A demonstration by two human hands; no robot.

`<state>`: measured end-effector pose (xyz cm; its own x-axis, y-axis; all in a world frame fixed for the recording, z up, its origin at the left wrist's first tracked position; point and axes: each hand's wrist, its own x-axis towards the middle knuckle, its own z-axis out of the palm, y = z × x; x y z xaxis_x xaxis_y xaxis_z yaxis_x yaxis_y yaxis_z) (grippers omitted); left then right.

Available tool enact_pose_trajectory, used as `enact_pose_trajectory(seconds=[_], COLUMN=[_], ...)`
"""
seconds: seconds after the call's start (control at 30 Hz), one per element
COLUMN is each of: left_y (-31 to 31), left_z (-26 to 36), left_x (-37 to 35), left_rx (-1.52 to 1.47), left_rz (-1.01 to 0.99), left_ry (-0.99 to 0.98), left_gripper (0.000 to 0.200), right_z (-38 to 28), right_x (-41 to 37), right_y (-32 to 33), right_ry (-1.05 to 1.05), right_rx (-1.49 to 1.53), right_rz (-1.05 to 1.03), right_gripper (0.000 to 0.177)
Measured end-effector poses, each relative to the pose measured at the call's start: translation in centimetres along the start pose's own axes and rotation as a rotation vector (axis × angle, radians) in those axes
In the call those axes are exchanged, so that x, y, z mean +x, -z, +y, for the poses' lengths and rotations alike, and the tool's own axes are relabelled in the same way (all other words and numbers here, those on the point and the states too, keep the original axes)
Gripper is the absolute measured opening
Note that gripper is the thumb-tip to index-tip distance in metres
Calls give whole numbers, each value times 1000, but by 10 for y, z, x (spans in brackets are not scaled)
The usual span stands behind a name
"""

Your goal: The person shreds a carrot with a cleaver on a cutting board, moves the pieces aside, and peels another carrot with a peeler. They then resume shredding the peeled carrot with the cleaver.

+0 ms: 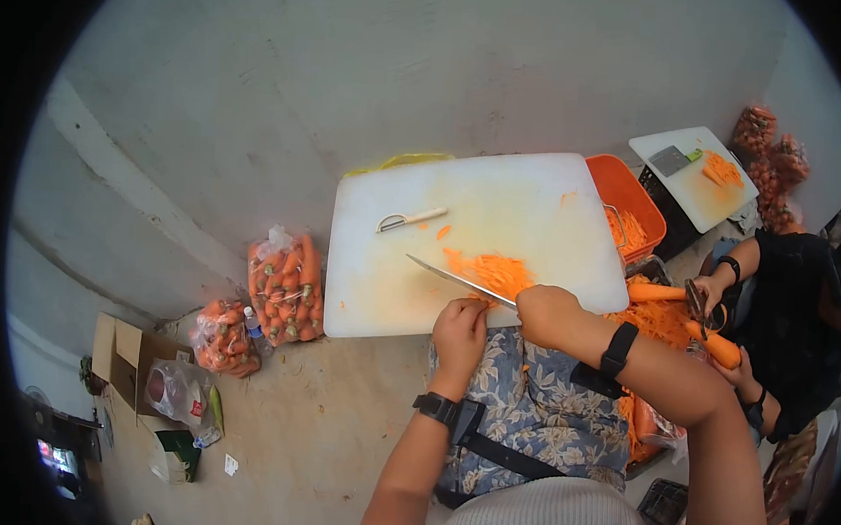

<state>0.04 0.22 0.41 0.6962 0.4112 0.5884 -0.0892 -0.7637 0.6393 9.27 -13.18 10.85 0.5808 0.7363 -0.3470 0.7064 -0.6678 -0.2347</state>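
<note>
One white cutting board (498, 196) across the lap, then right hand (548, 313) clenched around the knife (457, 279) handle, left hand (460, 335) curled onto carrot slices (480, 301) at the near edge, probably stiff, slick, brittle, best pinned under bent fingertips.

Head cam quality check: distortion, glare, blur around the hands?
Head view: heavy fisheye, black vignette all round, cutting board edges bowed; flat soft light, no hard shadows, no glare on the board; left hand, right hand and knife reasonably sharp; co-worker at the right rim stretched.
</note>
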Motion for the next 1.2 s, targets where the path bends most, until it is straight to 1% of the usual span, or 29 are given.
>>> enact_pose_trajectory(seconds=[0.13,0.2,0.33,0.4,0.43,0.5,0.53,0.6,0.63,0.7,0.73,0.87,0.93,0.97,1.03,1.07,1.13,1.2], left_y=[-2,-4,-3,-2,-2,-2,-2,-1,0,1,-1,-2,-2,-3,0,0,-2,-5], left_z=[-1,-3,0,0,0,-3,-4,-4,-4,-3,-2,-3,-2,-1,1,0,-2,-3], left_x=[1,-3,-3,-2,-4,-6,-6,-4,-5,-5,-5,-6,-4,-3,0,-4,-1,-2], left_rx=[8,8,20,12,-3,-13,-19,-18,-20,-2,11,-40,-53,-50,-13,-9,14,29], left_rz=[3,0,15,17,16,32,26,35,20,25,26,13,41,25,8,-15,-8,5], left_ry=[6,13,12,18,44,31,20,24,31,24,22,47,32,63,27,47,9,-8], left_gripper=[6,7,8,8,8,8,8,8,8,9,9,10,8,8,10,10,10,10], right_z=[4,2,-7,-3,-1,5,7,9,8,7,9,15,16,16,10,6,-1,-6], right_x=[7,18,33,31,29,21,16,5,-1,-13,-16,-16,-13,-11,-9,-4,4,20], right_y=[-5,-17,-20,-27,-33,-38,-37,-28,-19,-4,-3,-7,-12,-13,-20,-17,-19,-26], right_ry=[-37,6,1,20,29,56,69,28,33,16,7,19,19,4,-17,-27,-42,7], right_rx=[57,119,216,282,273,323,311,283,283,202,204,144,113,98,114,120,132,163], right_rz=[-26,109,215,338,345,448,455,395,398,287,291,176,111,106,59,61,74,177], right_gripper=[18,18,20,22,22,24,24,24,24,23,23,24,23,22,22,21,21,12])
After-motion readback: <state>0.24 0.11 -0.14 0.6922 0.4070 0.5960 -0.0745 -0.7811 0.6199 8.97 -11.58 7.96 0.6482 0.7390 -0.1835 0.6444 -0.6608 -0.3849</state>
